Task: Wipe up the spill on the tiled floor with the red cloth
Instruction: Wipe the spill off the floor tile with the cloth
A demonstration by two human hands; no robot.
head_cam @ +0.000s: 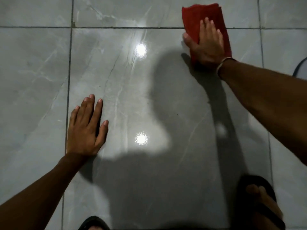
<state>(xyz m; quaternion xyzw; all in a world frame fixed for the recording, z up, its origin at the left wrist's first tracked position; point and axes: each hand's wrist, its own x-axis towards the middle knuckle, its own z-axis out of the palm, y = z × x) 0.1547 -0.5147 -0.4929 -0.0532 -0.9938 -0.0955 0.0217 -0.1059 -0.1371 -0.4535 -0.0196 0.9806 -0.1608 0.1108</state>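
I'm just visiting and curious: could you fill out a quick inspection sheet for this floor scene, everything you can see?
Surface: glossy grey tiled floor with dark grout lines, two bright light reflections, faint wet streaks.
Job's things: folded red cloth flat on the floor, straddling a grout line.
Clutter: nothing seen.
Grippers: right hand pressed flat on the cloth; left hand flat on bare tile, empty.
Cables: nothing seen.
Surroundings: dark sandals at the bottom edge; bangle on the right wrist.

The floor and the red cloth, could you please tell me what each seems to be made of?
Floor: likely glazed ceramic or porcelain tile with a grey marble pattern; glossy, since it mirrors two lamps, and dark joints divide it.
Red cloth: soft woven or terry fabric, matt, folded in layers under the right hand; the exact fibre is unclear.
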